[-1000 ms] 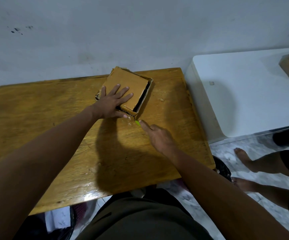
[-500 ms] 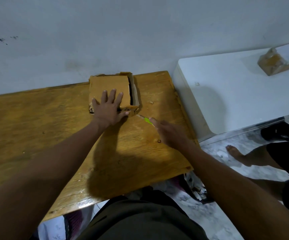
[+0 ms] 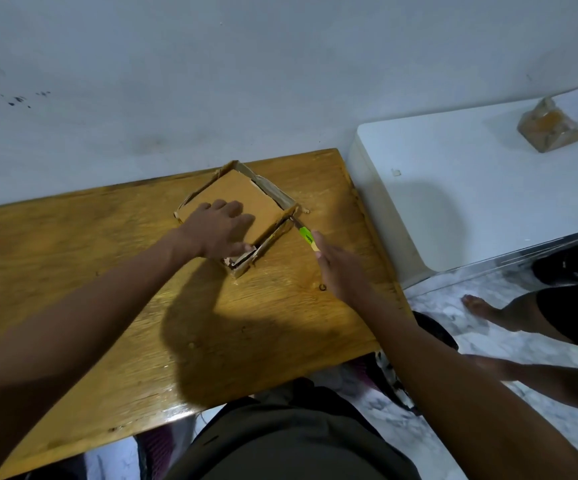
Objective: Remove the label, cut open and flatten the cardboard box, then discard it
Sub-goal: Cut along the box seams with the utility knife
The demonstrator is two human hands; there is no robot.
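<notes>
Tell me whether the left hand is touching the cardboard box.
Touching. The head view shows the left hand pressed flat on the cardboard box, fingers overlapping its top panel.

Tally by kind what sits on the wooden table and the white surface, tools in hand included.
Cardboard boxes: 2, one under the left hand on the table, one on the white surface
Green-handled cutters: 1, in the right hand
Total: 3

one cardboard box (image 3: 235,199), one green cutter (image 3: 306,236), two hands (image 3: 220,228) (image 3: 341,268), one wooden table (image 3: 73,271), one taped parcel (image 3: 557,128)

Left hand (image 3: 220,228) flat on cardboard box (image 3: 242,199), right hand (image 3: 341,268) gripping green cutter (image 3: 306,237)
</notes>
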